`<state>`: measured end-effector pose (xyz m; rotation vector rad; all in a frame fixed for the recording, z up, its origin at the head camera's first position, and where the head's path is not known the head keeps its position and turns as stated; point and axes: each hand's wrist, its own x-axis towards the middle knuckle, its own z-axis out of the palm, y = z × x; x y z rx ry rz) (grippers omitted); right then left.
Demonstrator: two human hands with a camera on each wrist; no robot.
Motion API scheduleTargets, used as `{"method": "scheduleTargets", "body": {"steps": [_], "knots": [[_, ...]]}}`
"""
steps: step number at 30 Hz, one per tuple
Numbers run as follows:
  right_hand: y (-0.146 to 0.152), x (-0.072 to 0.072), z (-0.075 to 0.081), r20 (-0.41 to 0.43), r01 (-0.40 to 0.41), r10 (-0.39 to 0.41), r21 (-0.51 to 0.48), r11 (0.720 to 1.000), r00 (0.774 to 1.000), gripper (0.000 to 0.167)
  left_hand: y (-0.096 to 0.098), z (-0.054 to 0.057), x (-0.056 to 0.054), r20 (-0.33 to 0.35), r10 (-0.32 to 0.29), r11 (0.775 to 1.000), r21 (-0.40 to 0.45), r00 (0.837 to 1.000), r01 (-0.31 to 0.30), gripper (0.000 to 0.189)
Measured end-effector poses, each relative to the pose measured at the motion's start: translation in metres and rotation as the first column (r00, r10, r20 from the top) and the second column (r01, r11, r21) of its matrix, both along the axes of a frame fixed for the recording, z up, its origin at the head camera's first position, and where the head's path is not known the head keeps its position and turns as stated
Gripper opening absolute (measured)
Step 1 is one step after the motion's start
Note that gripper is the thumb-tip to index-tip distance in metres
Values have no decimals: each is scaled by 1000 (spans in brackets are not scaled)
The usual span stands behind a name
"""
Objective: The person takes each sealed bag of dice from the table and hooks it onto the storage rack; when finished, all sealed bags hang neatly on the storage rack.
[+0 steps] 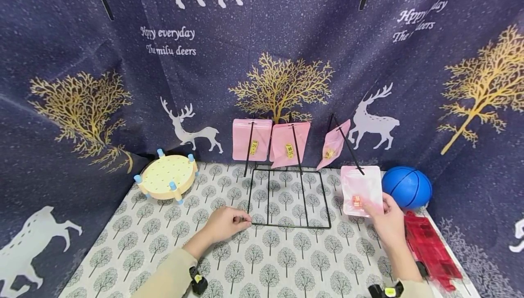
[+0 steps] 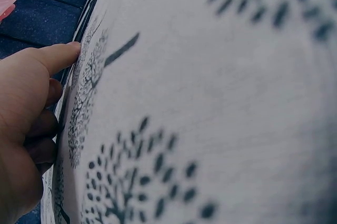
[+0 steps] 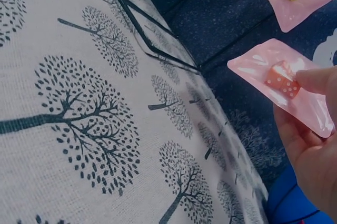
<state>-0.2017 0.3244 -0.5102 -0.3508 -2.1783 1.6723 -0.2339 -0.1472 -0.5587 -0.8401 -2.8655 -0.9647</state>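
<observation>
My left hand (image 1: 226, 224) grips the front left corner of a black wire rack (image 1: 282, 226), fingers bent at the wire; the exact contact is partly hidden. In the left wrist view one finger (image 2: 60, 56) stretches to the wire while the others curl. My right hand (image 1: 386, 220) pinches the lower right part of a pink zip bag (image 1: 360, 182) holding red dice (image 3: 284, 79). The bag's top hole is at a slanting black hook (image 1: 352, 150). Three other pink bags with yellow dice, left (image 1: 241, 141), middle (image 1: 282, 143) and right (image 1: 337, 141), hang farther back.
A blue ball (image 1: 407, 187) lies right of the held bag. Beside my right forearm is a red see-through object (image 1: 434, 245). A round pale yellow piece with blue-tipped legs (image 1: 165, 175) stands back left. Dark deer-print cloth (image 1: 262, 29) rises behind the table.
</observation>
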Motion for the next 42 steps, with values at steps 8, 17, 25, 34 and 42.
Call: {"method": "scheduleTargets", "body": {"steps": [8, 17, 25, 34, 42], "knots": [[-5, 11, 11, -64, -5, 2, -44, 999, 998, 46, 0, -1, 0, 10, 1, 1000, 0, 1000, -1, 9], [-8, 25, 21, -189, -76, 61, -74, 994, 980, 41, 0, 0, -1, 23, 2, 1000, -8, 1000, -1, 9], [-9, 37, 28, -350, -156, 103, -126, 980, 931, 44, 1, 0, 0, 24, -1, 1000, -7, 1000, 1, 8], [-8, 51, 40, -538, -367, 247, -127, 922, 806, 50, 1, 2, 1, 37, 2, 1000, -1, 999, -2, 7], [-8, 54, 47, -702, -556, 336, -102, 825, 628, 56, 1, 2, 1, 30, 0, 1000, -2, 1000, 1, 7]]}}
